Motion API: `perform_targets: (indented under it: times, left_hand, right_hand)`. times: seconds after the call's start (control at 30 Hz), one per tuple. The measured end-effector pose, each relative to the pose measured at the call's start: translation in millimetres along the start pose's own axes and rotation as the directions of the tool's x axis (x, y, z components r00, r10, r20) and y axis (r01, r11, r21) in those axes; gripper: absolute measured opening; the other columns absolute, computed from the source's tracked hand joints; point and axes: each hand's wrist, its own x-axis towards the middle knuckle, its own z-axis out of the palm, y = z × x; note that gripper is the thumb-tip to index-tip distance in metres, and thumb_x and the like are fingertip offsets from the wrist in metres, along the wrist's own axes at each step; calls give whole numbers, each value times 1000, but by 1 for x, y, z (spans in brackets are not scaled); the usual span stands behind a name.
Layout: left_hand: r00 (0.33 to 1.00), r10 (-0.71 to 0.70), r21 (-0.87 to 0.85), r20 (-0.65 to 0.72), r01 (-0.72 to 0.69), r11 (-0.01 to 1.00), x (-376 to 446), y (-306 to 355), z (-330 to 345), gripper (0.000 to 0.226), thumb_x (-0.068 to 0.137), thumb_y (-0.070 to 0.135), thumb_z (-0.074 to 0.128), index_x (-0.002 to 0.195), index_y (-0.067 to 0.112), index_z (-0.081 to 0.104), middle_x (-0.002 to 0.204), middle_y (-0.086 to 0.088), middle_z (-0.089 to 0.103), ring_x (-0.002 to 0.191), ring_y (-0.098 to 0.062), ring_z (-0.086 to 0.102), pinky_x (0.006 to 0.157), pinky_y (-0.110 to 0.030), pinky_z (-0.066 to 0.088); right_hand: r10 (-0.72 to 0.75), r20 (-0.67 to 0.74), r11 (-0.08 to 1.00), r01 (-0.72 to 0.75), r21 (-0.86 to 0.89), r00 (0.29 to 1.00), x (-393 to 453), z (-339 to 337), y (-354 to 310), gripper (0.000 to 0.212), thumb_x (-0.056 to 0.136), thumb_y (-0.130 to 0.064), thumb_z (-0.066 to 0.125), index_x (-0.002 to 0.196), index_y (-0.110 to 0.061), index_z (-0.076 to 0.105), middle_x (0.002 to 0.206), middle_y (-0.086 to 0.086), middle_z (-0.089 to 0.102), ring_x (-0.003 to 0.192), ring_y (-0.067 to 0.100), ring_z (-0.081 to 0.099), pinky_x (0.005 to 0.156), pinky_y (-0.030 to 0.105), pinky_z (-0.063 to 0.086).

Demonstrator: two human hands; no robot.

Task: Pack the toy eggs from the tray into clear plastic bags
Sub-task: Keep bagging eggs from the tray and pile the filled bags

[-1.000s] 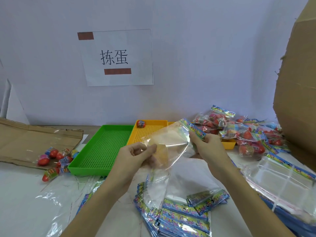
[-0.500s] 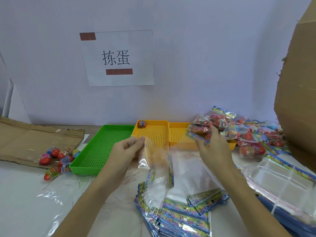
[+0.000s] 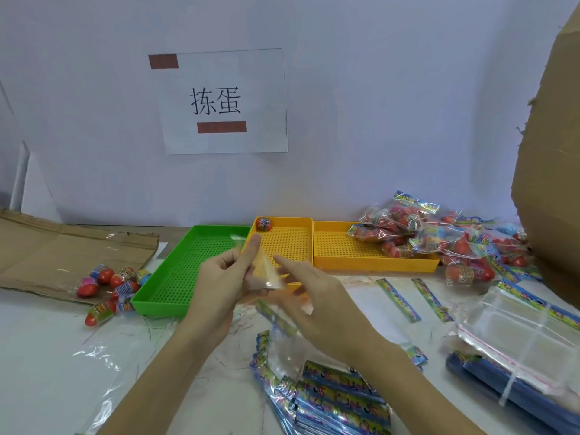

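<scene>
the left hand (image 3: 221, 277) pinches a clear bag (image 3: 266, 274); the right hand (image 3: 317, 296) is flat and loose beside it. the slippery bag could slip and drop

A white paper sign (image 3: 221, 102) on the far wall reads "拣蛋" in black characters; print on the bag headers is too blurred to read.

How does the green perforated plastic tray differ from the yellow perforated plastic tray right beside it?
The green perforated plastic tray holds nothing visible; the yellow perforated plastic tray beside it has one red toy egg in its far left corner. The green tray looks larger and reaches nearer the person. Loose toy eggs lie on the green tray's outer side. Both are shallow, rectangular and perforated.
</scene>
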Motion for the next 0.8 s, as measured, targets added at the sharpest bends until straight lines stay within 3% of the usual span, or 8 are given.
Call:
perform_targets:
  times: [0.1,0.2,0.27,0.37,0.47,0.57,0.7,0.8]
  left_hand:
    - [991,-51,4,122,51,999,-1,3,4,68,82,80,58,79,16,80,81,-10,74,75,-28,71,78,-39,59]
    - [973,156,289,172,-202,936,-4,0,7,61,78,87,59,110,39,79,110,13,76,91,-4,72,77,-23,56]
    - [919,163,385,360,-305,871,-7,-4,7,61,77,77,71,132,53,64,132,24,65,117,3,64,88,-20,56]
    - [845,60,336,532,-276,901,-13,-17,14,89,79,52,85,154,53,38,154,24,49,138,-3,53,105,-30,53]
    - [904,175,222,390,-277,935,-19,-15,23,74,85,58,78,151,47,45,145,17,60,133,-8,61,100,-28,57]
    - [954,214,154,210,-249,956,-14,-7,17,40,102,40,68,141,33,61,127,6,74,117,-13,71,93,-29,61]
    - [995,80,76,56,-84,994,-8,0,9,20,102,14,63,121,10,71,97,-10,82,86,-19,79,68,-23,61]
    - [995,19,76,97,-27,997,0,3,0,18,100,14,65,112,3,72,102,-16,81,81,-24,78,70,-24,62]
  right_hand:
    - [87,-197,991,-65,119,977,4,-6,5,32,103,-3,52,124,-14,73,97,-7,78,78,-9,67,66,7,48]
    - [273,-257,942,-203,266,927,4,-11,4,31,107,-9,51,131,-19,70,96,-10,78,81,2,75,63,19,60]
    - [177,-336,984,-167,56,925,2,-11,3,34,107,-16,54,140,-20,63,92,-10,75,75,1,71,61,17,57]
    - [74,-162,985,-97,-140,984,-2,2,-2,59,107,-23,54,162,-19,32,151,0,52,122,10,59,100,23,51]
    - [6,-5,990,-7,-140,1000,-4,9,-8,77,99,-25,56,164,-21,14,166,-5,11,151,19,27,118,29,40]
    - [-37,-51,996,33,-83,998,-5,2,-13,62,103,-35,50,160,-28,26,148,-5,26,130,8,39,101,22,48]
    - [5,-72,1000,-6,-19,997,0,-13,-15,51,107,-59,30,153,-41,40,132,-16,41,112,-1,53,86,16,50]
    - [24,-265,1000,-20,15,964,5,-24,-8,35,109,-37,46,136,-23,63,110,-13,64,85,5,63,72,20,52]
